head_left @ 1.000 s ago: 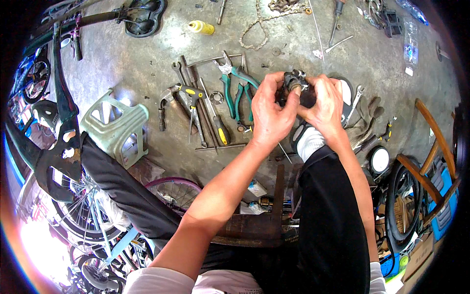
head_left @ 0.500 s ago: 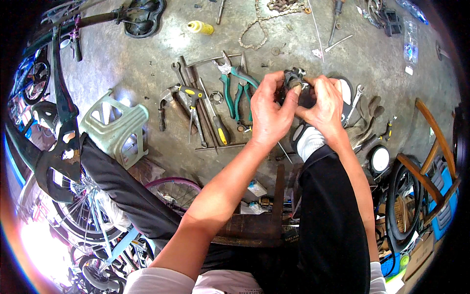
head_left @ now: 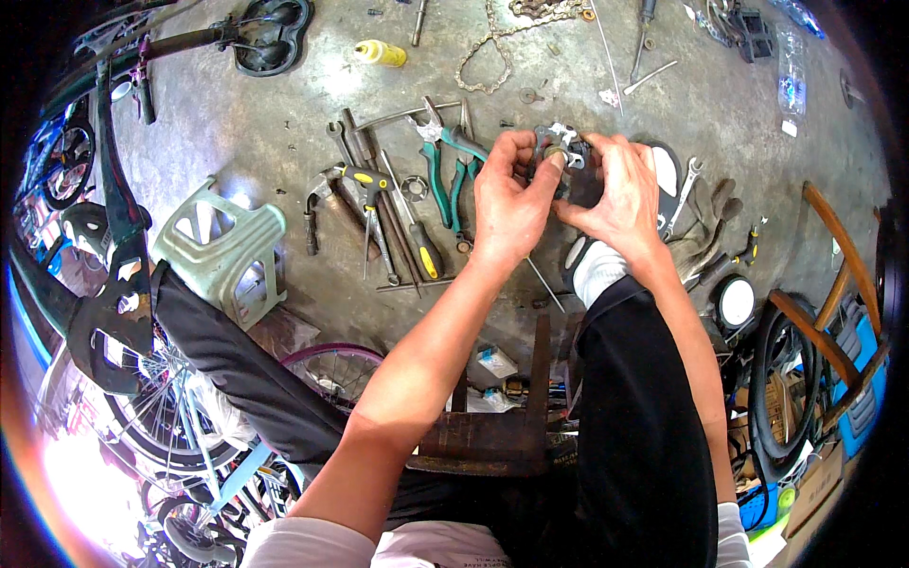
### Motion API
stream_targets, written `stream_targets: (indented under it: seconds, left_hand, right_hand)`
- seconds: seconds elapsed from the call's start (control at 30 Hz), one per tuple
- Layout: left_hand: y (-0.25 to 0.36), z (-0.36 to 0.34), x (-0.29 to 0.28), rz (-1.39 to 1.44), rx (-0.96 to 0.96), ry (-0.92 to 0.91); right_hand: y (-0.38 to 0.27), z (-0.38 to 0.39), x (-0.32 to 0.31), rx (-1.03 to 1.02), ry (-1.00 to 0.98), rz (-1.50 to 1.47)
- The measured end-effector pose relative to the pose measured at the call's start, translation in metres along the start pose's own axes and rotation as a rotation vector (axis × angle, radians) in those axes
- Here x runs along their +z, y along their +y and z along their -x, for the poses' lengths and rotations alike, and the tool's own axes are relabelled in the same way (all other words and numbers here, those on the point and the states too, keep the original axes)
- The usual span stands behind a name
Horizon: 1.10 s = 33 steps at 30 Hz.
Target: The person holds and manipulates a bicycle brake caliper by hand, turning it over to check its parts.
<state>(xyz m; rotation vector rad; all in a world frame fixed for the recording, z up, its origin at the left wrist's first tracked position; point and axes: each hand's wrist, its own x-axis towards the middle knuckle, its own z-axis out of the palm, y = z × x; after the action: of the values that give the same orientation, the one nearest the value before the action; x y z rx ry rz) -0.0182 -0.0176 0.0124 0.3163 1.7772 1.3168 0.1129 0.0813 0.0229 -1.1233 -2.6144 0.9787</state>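
Observation:
A small black and silver metal bike part (head_left: 564, 140) is held up between my hands over the concrete floor; its exact kind is hard to make out. My left hand (head_left: 514, 201) pinches its left side between thumb and bent fingers. On the other side, my right hand (head_left: 623, 189) curves about the part, its fingertips against the right edge and the thumb lower down; the grip is partly hidden. Left of my hands lie green-handled pliers (head_left: 436, 180), a hammer (head_left: 327, 185) and a screwdriver with a yellow and black handle (head_left: 428, 251).
A pale green stool (head_left: 222, 241) stands at the left, near bicycle frames and wheels. Farther off are a chain (head_left: 488, 57) and a yellow bottle (head_left: 381, 53). A wrench (head_left: 684, 194) and grey gloves (head_left: 705, 222) lie by my right shoe; a wooden chair frame (head_left: 833, 293) is beyond.
The bike part has turned between my hands and shows more of its silver side. Both hands have shifted slightly left, and the right thumb sits farther from the left hand's grip.

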Motion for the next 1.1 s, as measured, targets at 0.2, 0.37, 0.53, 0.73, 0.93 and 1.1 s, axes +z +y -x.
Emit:
stream_targets:
  seconds: [0.2,0.37,0.53,0.73,0.93,1.1]
  left_hand:
    - [0.0003,-0.0026,-0.0006,0.049,-0.051,-0.003]
    - [0.0028,-0.001,-0.0014,0.027,-0.081,-0.028]
    - [0.0058,0.0003,-0.0017,-0.008,-0.05,-0.035]
    - [0.0062,0.0038,0.0023,-0.073,0.065,0.007]
    - [0.0006,0.0033,0.0046,0.037,0.066,0.048]
    - [0.006,0.0035,0.0062,0.006,0.057,0.042]
  right_hand:
    - [-0.0005,-0.0003,0.0,0.004,0.008,-0.023]
    - [-0.0008,-0.0007,-0.0004,0.018,-0.006,-0.025]
    - [-0.0007,-0.0006,0.001,0.003,0.011,-0.018]
    - [0.0013,0.0007,0.0005,0.009,-0.003,0.007]
    - [0.0013,0.0019,0.0018,-0.022,0.02,-0.01]
    - [0.0043,0.0032,0.0021,-0.078,0.035,0.014]
